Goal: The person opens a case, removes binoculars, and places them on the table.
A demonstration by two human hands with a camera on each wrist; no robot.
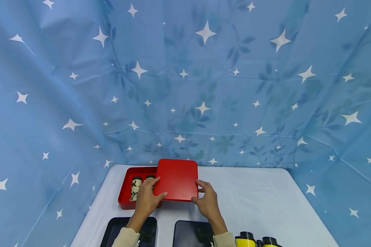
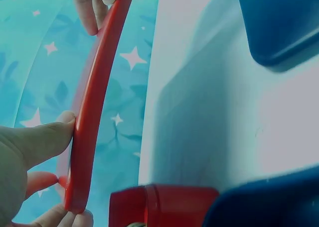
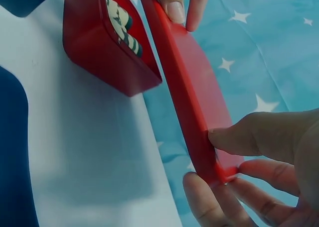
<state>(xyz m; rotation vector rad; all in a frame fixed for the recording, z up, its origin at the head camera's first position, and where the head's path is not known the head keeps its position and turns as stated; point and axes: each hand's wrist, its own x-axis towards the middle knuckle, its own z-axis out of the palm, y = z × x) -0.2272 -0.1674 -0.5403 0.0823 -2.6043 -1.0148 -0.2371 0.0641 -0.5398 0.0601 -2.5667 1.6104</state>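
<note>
A flat red lid point(image 1: 177, 179) with rounded corners is held in the air between both hands, tilted. The left hand point(image 1: 146, 199) pinches its left edge, thumb on one side and fingers on the other, as the left wrist view shows. At the lid's right edge the right hand point(image 1: 208, 201) grips in the same way. Behind and left of the lid stands an open red box point(image 1: 122, 195), partly covered by the lid and left hand. Inside it lie camouflage-patterned binoculars point(image 1: 135, 189) with dark ends.
Two dark trays, one at the left point(image 1: 109, 233) and one at the middle point(image 1: 185, 233), lie near the front under the forearms. Yellow and black binoculars point(image 1: 245, 241) show at the bottom right. A white table point(image 1: 266, 199) meets a blue star-patterned curtain point(image 1: 219, 120).
</note>
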